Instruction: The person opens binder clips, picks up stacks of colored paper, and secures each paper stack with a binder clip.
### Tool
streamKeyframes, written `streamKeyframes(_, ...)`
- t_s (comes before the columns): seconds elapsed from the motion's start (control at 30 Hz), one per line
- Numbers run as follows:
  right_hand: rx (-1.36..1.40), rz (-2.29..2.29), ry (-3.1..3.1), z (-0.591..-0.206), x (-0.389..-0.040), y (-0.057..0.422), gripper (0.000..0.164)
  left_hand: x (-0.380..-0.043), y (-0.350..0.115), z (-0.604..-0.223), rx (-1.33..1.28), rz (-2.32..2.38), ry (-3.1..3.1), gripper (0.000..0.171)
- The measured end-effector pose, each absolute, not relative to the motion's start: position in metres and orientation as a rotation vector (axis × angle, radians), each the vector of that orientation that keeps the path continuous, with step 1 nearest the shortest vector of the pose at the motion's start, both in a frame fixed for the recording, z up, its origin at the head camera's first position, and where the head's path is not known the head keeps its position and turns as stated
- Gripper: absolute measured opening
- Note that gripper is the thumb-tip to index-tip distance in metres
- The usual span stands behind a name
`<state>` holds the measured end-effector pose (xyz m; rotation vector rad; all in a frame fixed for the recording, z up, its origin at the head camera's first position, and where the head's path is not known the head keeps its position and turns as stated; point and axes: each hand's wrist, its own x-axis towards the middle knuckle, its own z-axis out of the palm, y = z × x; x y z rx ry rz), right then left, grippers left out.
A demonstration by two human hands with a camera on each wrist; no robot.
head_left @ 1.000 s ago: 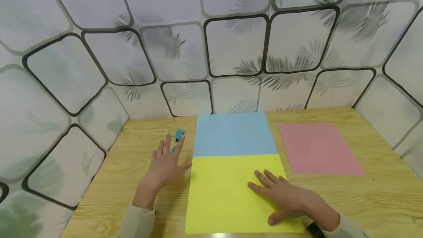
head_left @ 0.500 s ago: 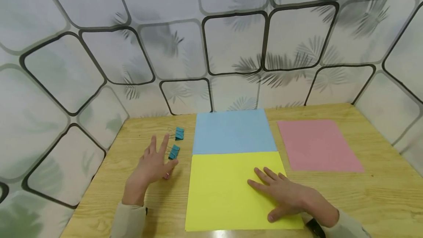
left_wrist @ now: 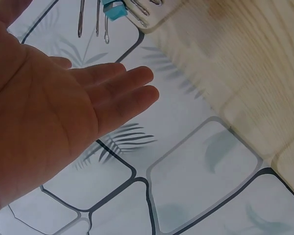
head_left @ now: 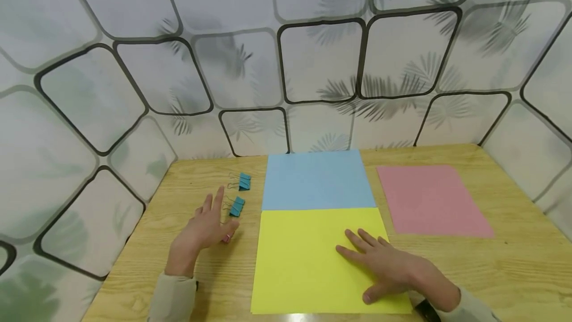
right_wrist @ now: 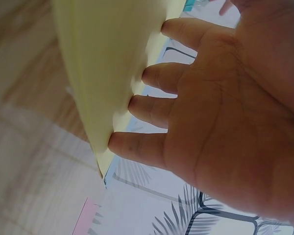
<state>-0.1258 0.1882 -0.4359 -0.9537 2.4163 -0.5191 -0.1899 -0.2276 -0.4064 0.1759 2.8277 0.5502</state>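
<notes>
My right hand (head_left: 386, 265) lies with spread fingers on the right half of a yellow sheet of paper (head_left: 299, 262); in the right wrist view its fingertips (right_wrist: 118, 142) press the sheet. A light blue sheet (head_left: 317, 180) shows beyond the yellow one's far edge. Left of the sheets, my left hand (head_left: 201, 235) hovers over the table, fingers loosely extended and holding nothing. Just past its fingers are two teal binder clips, one farther back (head_left: 244, 182) and one nearer (head_left: 237, 206). A pink clip (head_left: 227, 237) sits partly hidden under the thumb.
A pink sheet (head_left: 433, 200) lies apart on the right side of the wooden table (head_left: 514, 272). A patterned cloth wall (head_left: 313, 63) encloses the table at the back and both sides.
My left hand has moved left and slightly back toward me, uncovering the nearer teal clip and part of the pink clip. The right hand has stayed in place on the yellow sheet.
</notes>
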Motion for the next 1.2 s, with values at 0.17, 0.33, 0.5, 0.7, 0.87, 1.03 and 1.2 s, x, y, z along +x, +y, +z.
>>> streamKeyframes(0.17, -0.963, -0.524, 2.421, -0.4357, -0.1252, 0.1889, 0.1, -0.192, -0.2307, -0.4086, 0.127, 0.555, 2.818, 0.096)
streamKeyframes(0.33, -0.974, -0.531, 2.42, -0.4371, -0.1249, 0.19, 0.102, -0.1908, -0.2317, -0.4097, 0.095, 0.555, 2.809, 0.096)
streamKeyframes(0.5, -0.972, -0.521, 2.426, -0.4375, -0.1246, 0.1898, 0.101, -0.1924, -0.2328, -0.4115, 0.079, 0.533, 2.814, 0.098)
streamKeyframes(0.7, -0.96, -0.507, 2.425, -0.4365, -0.1251, 0.1884, 0.101, -0.1941, -0.2353, -0.4115, 0.045, 0.466, 2.82, 0.1)
streamKeyframes(0.87, -0.954, -0.498, 2.433, -0.4354, -0.1258, 0.1887, 0.1, -0.1942, -0.2365, -0.41, 0.07, 0.395, 2.813, 0.089)
streamKeyframes(1.03, -0.948, -0.506, 2.431, -0.4351, -0.1273, 0.1896, 0.101, -0.1945, -0.2355, -0.4094, 0.092, 0.331, 2.811, 0.068)
streamKeyframes(1.2, -0.939, -0.526, 2.416, -0.4373, -0.1267, 0.1901, 0.101, -0.1927, -0.2335, -0.4097, 0.108, 0.283, 2.81, 0.052)
